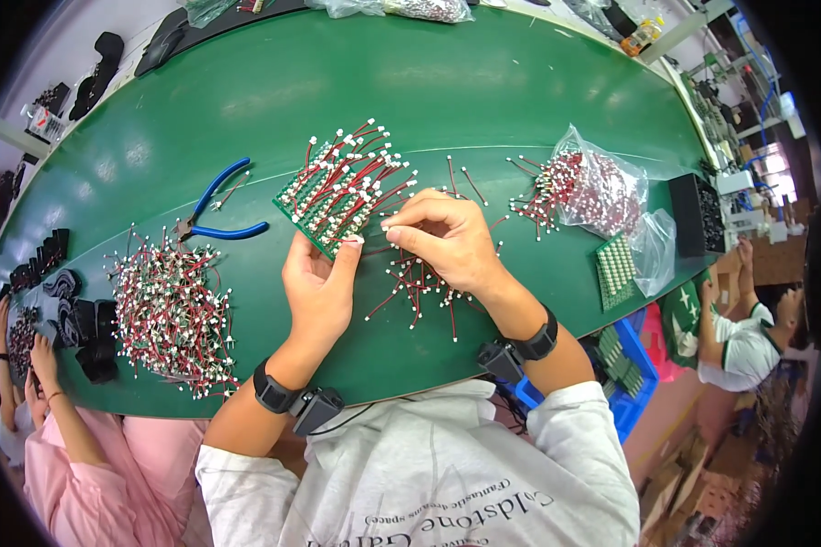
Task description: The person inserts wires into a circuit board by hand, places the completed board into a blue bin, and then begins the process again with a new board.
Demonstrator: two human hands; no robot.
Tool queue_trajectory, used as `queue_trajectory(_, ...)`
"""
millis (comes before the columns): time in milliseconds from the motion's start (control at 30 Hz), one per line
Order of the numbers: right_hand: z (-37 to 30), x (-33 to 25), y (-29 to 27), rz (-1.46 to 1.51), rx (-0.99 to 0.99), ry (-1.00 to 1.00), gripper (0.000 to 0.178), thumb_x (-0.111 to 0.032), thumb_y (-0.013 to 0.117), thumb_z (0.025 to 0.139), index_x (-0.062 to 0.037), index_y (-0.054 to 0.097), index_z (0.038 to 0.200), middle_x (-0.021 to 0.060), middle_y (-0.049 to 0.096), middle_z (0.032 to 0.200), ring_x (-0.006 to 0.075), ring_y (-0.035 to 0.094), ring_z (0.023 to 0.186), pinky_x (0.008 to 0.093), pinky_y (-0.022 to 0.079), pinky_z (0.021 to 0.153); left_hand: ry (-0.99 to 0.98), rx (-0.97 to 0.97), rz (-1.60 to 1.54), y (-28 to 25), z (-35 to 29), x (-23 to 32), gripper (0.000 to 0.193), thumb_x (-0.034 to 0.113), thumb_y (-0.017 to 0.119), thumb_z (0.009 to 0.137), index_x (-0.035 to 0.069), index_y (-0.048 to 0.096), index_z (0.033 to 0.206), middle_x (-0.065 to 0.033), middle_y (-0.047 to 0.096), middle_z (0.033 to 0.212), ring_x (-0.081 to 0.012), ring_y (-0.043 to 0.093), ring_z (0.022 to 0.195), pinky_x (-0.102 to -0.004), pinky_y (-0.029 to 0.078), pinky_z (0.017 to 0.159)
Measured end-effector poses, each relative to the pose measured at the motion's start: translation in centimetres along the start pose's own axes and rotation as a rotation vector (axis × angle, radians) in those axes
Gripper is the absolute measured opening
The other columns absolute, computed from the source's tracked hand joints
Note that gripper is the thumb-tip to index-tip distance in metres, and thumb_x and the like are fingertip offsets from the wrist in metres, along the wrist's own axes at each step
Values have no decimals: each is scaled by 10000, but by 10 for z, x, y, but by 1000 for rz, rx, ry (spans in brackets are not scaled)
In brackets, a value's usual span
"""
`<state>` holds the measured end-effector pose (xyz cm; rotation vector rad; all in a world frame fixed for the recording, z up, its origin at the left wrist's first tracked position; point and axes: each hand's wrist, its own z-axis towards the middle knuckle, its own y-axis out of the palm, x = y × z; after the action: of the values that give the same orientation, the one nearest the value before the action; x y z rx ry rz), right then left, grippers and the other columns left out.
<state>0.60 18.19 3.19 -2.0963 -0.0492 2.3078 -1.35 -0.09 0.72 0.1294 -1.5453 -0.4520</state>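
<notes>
My left hand (319,287) grips the near corner of a green circuit board panel (324,214), thumb on top. The panel is tilted, and rows of short red cables with white connectors stand up from it. Close to its right edge, my right hand (449,239) has thumb and forefinger pinched together; what they hold, if anything, is too small to make out. Under and around the right hand lie loose red cables (417,290) with white plugs on the green table (356,365).
Blue-handled pliers (233,232) lie open at left, above a large pile of cabled parts (173,314). At right are a clear bag of cables (602,187), another board panel (616,272), a black box (698,214) and a blue crate (643,374). A co-worker in pink (109,474) sits at left.
</notes>
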Motion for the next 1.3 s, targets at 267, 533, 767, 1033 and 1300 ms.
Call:
queue_trajectory(267,3,-7,-1,-509,134,-439,126,8,747,751,-21,725,872,88,650,817,191,621,732,280,482,634,21,14,22,-1,1,-1,339,-33,615,932,-34,522,1258,-91,603,1217,-146,577,1103,-303,452,975)
queue_trajectory(533,7,-7,18,-861,207,-692,187,-22,755,667,-60,681,835,42,600,809,235,537,706,345,455,615,20,-16,26,3,-4,0,338,-31,624,932,-35,523,1254,-76,607,1183,-129,574,1074,-286,469,926)
queue_trajectory(767,5,-10,20,-1066,158,-652,150,-94,740,669,-83,666,799,19,568,811,224,519,754,364,414,623,34,-11,59,6,-6,1,300,-29,624,935,-32,528,1220,-79,618,1165,-120,590,1035,-268,487,887)
queue_trajectory(1033,5,-6,22,-1147,118,-647,126,-129,732,679,-96,655,772,1,566,819,217,520,783,362,399,640,-34,11,69,8,-6,2,222,14,616,959,-43,537,1159,-95,661,1074,-113,634,932,-251,525,814)
queue_trajectory(1300,8,-4,21,-1181,93,-704,92,-156,658,717,-100,598,675,17,517,751,206,523,793,341,400,659,-79,-53,176,3,-6,5,238,-11,616,946,-77,550,1164,-135,668,1105,-150,653,1021,-265,548,873)
